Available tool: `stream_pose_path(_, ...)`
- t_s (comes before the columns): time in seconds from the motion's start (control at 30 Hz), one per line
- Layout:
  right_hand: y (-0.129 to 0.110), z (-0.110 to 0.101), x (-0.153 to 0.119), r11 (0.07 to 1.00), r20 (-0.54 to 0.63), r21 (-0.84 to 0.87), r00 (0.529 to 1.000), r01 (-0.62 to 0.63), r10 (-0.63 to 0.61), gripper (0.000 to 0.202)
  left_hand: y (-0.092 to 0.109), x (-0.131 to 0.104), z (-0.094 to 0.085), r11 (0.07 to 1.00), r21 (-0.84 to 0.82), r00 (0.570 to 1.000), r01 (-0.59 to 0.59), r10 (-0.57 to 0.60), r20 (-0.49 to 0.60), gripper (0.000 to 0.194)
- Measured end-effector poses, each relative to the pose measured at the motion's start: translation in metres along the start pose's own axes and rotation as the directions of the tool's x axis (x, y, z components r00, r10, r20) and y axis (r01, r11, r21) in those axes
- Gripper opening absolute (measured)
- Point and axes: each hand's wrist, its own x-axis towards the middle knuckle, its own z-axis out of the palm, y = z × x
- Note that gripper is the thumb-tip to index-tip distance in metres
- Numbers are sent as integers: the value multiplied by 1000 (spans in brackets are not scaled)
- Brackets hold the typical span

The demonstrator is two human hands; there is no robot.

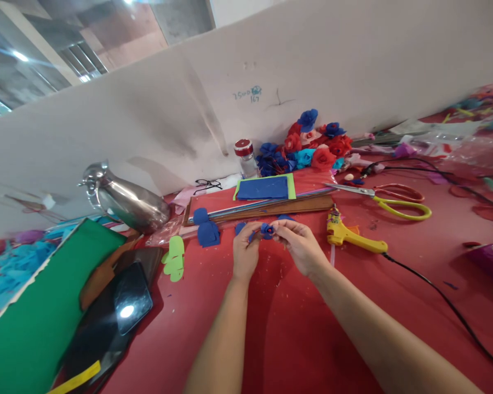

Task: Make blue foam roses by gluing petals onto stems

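Note:
Between my two hands is a small blue paper flower (267, 230) with a red spot at its centre. My left hand (247, 249) pinches its left side, and the fingers of my right hand (298, 243) close on its right side. Blue cut paper petals (208, 233) lie on the red table (213, 306) to the left of my hands, and more blue pieces show just behind my fingers. Farther left sit light green paper petals (174, 260). A yellow glue gun (349, 235) rests to the right of my right hand.
Behind my hands, blue and green sheets (263, 188) lie on a stack. Scissors (388, 200) lie right, near finished paper flowers (312, 145) and a red-lidded jar (245, 156). A metal jug (127, 200), phone (133, 298) and green board (49, 306) occupy the left. The glue gun's cord (431, 290) trails right.

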Motion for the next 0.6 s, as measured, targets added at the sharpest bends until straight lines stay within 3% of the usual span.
stream_pose_path(0.33,0,0,0,994,-5,-71,997,79,-80,27,-9,-1,-2,986,-137,995,98,-97,12,16)
stream_pose_path(0.43,1,-1,-1,975,-3,-111,981,194,-195,21,-10,-1,-1,984,-148,994,103,-106,-15,17)
stream_pose_path(0.53,1,-2,-6,882,57,-253,916,397,-396,22,-9,0,0,980,-170,994,108,-112,-13,18)
stream_pose_path(0.6,1,-3,-9,744,135,-397,837,537,-531,27,-8,1,1,976,-184,993,115,-118,-6,19)
